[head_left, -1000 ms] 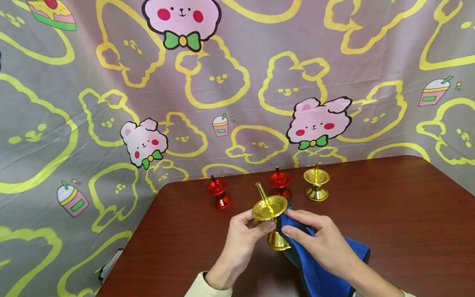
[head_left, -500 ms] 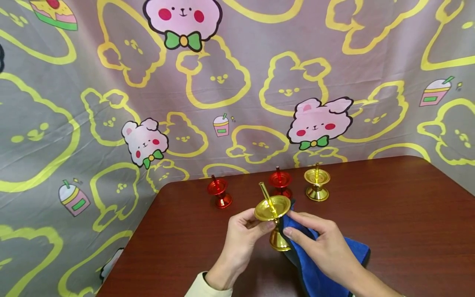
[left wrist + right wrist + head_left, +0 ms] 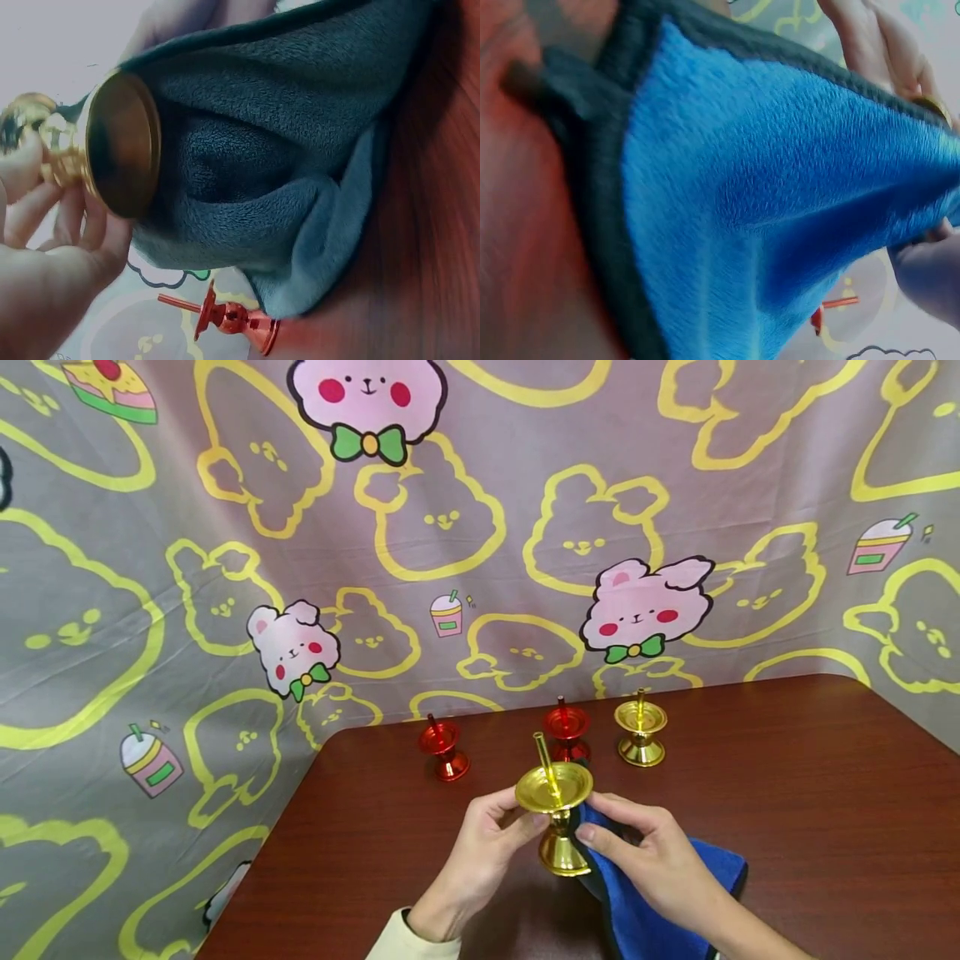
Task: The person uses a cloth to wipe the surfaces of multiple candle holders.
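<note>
Gold candlestick [image 3: 556, 814] pinched by left hand [image 3: 480, 852]; right hand [image 3: 652, 868] at 3 o'clock grips blue cloth [image 3: 660, 902] against it.

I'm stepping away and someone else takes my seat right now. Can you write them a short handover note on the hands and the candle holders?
Left hand pinches the gold candle holder under its dish, lifted off the table.
Right hand presses the blue cloth against the holder's stem and foot.
Standing behind on the table: two red holders and a second gold holder, none touched.
Done: the gold holder is in hand with the cloth on it.
Left: probably finish wiping it, set it down, then the other three; whether those are wiped already cannot be told.
</note>
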A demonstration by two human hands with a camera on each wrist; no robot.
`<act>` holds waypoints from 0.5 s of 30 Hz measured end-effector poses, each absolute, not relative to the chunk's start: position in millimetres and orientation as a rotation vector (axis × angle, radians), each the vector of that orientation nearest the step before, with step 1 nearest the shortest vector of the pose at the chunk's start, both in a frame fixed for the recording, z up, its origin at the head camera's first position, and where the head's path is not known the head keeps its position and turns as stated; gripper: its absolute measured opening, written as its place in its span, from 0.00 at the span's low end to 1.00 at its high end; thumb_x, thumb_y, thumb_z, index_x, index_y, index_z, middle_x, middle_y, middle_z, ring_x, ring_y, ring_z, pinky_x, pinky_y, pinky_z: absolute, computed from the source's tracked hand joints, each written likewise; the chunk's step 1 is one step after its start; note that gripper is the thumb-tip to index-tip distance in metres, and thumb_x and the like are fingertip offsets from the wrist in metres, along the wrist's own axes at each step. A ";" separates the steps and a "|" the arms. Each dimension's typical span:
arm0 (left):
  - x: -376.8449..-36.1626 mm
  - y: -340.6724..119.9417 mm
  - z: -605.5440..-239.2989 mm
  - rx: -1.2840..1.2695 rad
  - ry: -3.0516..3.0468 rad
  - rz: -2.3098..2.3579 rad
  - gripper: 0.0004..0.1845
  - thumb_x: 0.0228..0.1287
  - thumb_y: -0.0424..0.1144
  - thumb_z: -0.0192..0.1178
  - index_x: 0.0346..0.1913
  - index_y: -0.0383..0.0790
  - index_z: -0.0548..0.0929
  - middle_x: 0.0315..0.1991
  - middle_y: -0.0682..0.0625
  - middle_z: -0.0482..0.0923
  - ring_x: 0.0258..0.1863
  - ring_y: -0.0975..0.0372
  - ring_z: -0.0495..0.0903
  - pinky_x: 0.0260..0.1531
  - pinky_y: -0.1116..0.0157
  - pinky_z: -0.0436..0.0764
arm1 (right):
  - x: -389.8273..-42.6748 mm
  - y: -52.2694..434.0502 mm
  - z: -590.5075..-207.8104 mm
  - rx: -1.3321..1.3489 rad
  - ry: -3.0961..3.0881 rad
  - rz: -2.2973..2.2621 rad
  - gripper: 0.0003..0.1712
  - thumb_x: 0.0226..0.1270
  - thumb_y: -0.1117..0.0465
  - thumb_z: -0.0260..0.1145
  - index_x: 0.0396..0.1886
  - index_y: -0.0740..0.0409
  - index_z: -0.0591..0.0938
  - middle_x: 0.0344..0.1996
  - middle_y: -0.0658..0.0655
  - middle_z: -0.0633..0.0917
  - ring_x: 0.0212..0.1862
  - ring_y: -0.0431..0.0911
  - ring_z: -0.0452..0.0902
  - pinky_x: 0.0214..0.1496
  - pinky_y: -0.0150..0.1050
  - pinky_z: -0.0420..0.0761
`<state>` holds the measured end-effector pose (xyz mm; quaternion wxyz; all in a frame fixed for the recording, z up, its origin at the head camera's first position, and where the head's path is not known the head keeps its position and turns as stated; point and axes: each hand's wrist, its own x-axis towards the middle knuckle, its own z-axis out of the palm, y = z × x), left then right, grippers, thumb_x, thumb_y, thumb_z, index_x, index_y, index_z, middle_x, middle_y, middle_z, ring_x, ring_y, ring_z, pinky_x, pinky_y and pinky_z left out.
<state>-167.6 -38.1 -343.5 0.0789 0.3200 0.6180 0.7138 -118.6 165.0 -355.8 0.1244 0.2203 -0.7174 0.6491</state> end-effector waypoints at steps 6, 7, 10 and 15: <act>-167.5 -25.9 -351.2 0.889 2.130 2.041 0.14 0.75 0.32 0.56 0.57 0.29 0.82 0.53 0.42 0.78 0.55 0.60 0.75 0.55 0.66 0.74 | -119.4 153.2 -366.1 0.353 -2.132 1.597 0.22 0.67 0.65 0.70 0.60 0.63 0.82 0.55 0.58 0.84 0.58 0.38 0.77 0.53 0.25 0.75; -166.3 -23.1 -351.6 0.841 2.154 2.063 0.14 0.75 0.33 0.56 0.56 0.29 0.83 0.52 0.42 0.79 0.54 0.61 0.75 0.53 0.67 0.75 | -119.8 151.8 -366.6 0.340 -2.112 1.557 0.22 0.65 0.66 0.71 0.59 0.64 0.83 0.53 0.57 0.85 0.55 0.39 0.79 0.51 0.25 0.76; -163.1 -14.1 -350.6 0.687 2.149 2.203 0.14 0.73 0.32 0.59 0.55 0.27 0.81 0.49 0.41 0.80 0.49 0.61 0.79 0.50 0.68 0.77 | -121.3 148.9 -366.6 0.329 -2.035 1.466 0.23 0.61 0.70 0.73 0.58 0.65 0.83 0.48 0.55 0.87 0.47 0.39 0.83 0.44 0.26 0.80; -157.2 -2.0 -347.4 0.553 2.143 2.412 0.11 0.68 0.30 0.63 0.48 0.26 0.82 0.41 0.40 0.83 0.40 0.62 0.82 0.41 0.69 0.80 | -122.8 147.6 -364.1 0.318 -1.977 1.293 0.27 0.54 0.73 0.77 0.56 0.67 0.84 0.50 0.60 0.87 0.47 0.44 0.84 0.45 0.22 0.77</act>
